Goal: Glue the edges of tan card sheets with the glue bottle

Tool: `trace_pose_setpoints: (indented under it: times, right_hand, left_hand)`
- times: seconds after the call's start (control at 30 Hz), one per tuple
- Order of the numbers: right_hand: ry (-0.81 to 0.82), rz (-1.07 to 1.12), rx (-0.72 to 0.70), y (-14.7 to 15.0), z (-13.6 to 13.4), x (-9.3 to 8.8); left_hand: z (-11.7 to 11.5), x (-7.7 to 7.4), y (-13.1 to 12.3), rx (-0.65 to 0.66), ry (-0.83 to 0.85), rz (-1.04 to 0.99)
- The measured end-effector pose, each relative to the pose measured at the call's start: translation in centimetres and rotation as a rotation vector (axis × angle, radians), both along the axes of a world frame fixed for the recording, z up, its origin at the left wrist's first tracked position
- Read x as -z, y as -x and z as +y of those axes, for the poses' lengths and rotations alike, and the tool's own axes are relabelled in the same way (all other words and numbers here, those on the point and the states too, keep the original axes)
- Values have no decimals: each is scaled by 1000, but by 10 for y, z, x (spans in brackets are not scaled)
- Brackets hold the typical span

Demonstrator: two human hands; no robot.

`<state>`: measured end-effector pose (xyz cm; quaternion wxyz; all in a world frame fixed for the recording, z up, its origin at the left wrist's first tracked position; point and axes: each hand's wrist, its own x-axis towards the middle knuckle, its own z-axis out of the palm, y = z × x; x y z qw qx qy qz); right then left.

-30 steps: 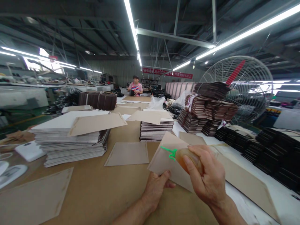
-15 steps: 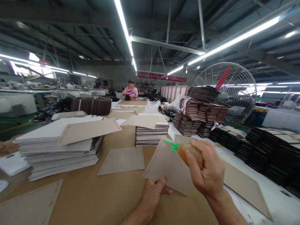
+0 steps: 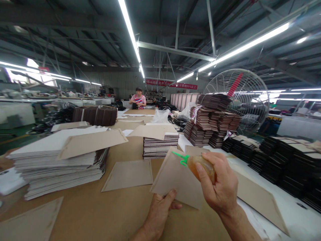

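My left hand (image 3: 163, 209) pinches the lower edge of a grey-beige cardboard panel (image 3: 173, 180), thumb on top, and holds it tilted above the table. Wrapped in my right hand (image 3: 220, 180) is a squeeze glue bottle (image 3: 197, 165) with amber contents and a green nozzle (image 3: 184, 157). The nozzle points left over the panel's upper edge; I cannot tell whether its tip touches. Another cardboard panel (image 3: 127, 175) lies flat on the table just left of the held one.
A tall stack of white-edged boards (image 3: 60, 167) stands at left, a smaller stack (image 3: 160, 145) ahead. Dark bundles (image 3: 215, 120) and black stacks (image 3: 281, 164) line the right, before a large fan (image 3: 238, 100). A co-worker (image 3: 137, 99) is at the table's far end.
The whole view has shifted slightly, so things appear a little further left. Both hands keep their holds on the panel and the glue bottle, nearly unmoved relative to each other.
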<state>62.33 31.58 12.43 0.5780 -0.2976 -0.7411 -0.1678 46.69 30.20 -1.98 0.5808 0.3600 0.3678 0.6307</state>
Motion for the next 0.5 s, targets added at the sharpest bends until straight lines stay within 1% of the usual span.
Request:
trace_pose_setpoints:
  times: [0.1, 0.23, 0.4, 0.5]
  right_hand:
    - [2, -4, 18, -2, 1, 0]
    - [61, -42, 48, -4, -1, -4]
    - [23, -35, 14, -4, -4, -12]
    - [57, -64, 48, -5, -5, -13]
  left_hand:
    - [1, 1, 0, -21, 6, -4]
    - [1, -1, -2, -36, 17, -9]
    - [0, -2, -2, -38, 30, -7]
    - [1, -2, -1, -48, 38, -5]
